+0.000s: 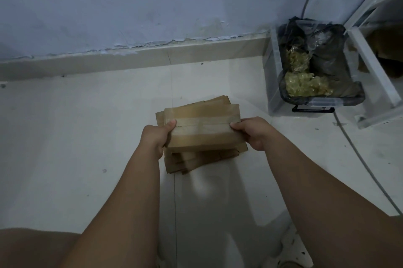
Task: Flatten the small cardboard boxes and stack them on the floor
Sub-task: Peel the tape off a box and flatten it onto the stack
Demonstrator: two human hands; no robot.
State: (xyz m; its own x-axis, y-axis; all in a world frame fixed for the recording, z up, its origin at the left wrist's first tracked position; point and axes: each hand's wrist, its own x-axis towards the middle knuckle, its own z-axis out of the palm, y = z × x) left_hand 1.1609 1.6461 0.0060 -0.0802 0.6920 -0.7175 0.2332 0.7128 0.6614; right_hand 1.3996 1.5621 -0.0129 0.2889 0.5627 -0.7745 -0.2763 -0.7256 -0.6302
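Both hands, left [156, 135] and right [254, 134], gripped a taped box [201, 128] (flattened) above the stack [196, 162] on the floor [87, 137].

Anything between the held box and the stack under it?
Nothing visible. The left hand and right hand grip the box by its ends, directly over the stack on the floor. The bin stands off to the right, apart from both.

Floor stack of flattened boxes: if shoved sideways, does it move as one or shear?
Probably shears: the stack lies fanned, edges misaligned, with nothing visibly binding the sheets. Likely light and quick to slide, since the floor looks smooth and glossy. The sheets probably stay fairly stiff; their edges look straight.
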